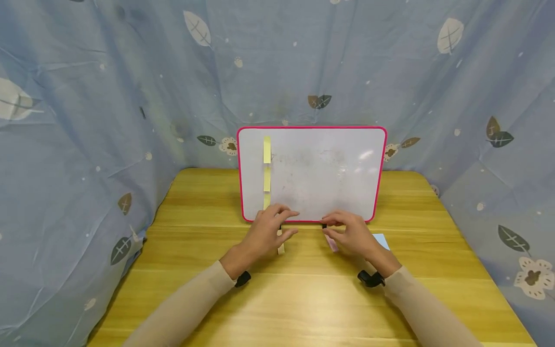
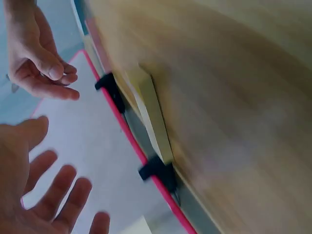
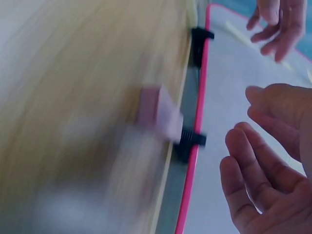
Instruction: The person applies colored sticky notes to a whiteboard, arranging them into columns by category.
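Note:
A whiteboard (image 1: 312, 168) with a pink frame stands upright on the table, and several yellow sticky notes (image 1: 267, 150) run down its left side in a column. My left hand (image 1: 270, 227) hovers by the board's lower edge, thumb and fingers spread with nothing between them. Close under it lies a yellow sticky note pad (image 1: 281, 248). To the right, my right hand (image 1: 350, 233) is held in front of the board, fingers bent loosely and apart from the thumb, likewise holding nothing. Beside its fingertips is a pink sticky note pad (image 1: 332, 244), seen larger in the right wrist view.
A blue sticky note pad (image 1: 382, 240), partly hidden by the right wrist, lies on the wooden table (image 1: 303, 299). Black clips (image 2: 160, 173) grip the board's bottom edge. Patterned blue curtains (image 1: 277, 62) enclose the table at the back and sides.

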`<act>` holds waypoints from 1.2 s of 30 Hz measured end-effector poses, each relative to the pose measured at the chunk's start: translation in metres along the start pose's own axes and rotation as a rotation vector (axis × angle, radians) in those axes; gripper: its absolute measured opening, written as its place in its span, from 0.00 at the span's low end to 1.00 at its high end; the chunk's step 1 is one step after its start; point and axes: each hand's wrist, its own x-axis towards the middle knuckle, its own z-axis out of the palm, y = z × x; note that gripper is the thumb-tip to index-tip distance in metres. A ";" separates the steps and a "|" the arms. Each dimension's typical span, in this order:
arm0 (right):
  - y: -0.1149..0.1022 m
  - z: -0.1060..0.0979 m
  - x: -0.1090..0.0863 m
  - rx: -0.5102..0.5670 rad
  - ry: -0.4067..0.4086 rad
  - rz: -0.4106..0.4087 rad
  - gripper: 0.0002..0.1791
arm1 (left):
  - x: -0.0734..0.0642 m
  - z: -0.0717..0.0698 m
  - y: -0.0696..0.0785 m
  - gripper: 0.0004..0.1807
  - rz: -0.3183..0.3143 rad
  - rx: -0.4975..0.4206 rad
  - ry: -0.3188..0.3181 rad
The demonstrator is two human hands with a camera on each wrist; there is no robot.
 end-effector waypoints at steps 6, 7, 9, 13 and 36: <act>0.013 -0.015 -0.014 -0.031 -0.044 -0.004 0.13 | 0.010 0.017 0.012 0.25 0.046 -0.009 -0.215; 0.014 -0.017 -0.016 -0.047 -0.056 -0.002 0.13 | 0.012 0.021 0.014 0.26 0.050 -0.008 -0.247; 0.017 -0.019 -0.020 -0.075 -0.087 0.015 0.12 | 0.016 0.027 0.017 0.27 0.053 -0.002 -0.309; 0.021 -0.021 -0.030 -0.113 -0.154 0.032 0.14 | 0.023 0.040 0.024 0.31 0.057 0.022 -0.415; 0.013 -0.002 -0.029 -0.089 -0.266 -0.057 0.13 | 0.026 0.047 0.026 0.28 0.111 0.159 -0.522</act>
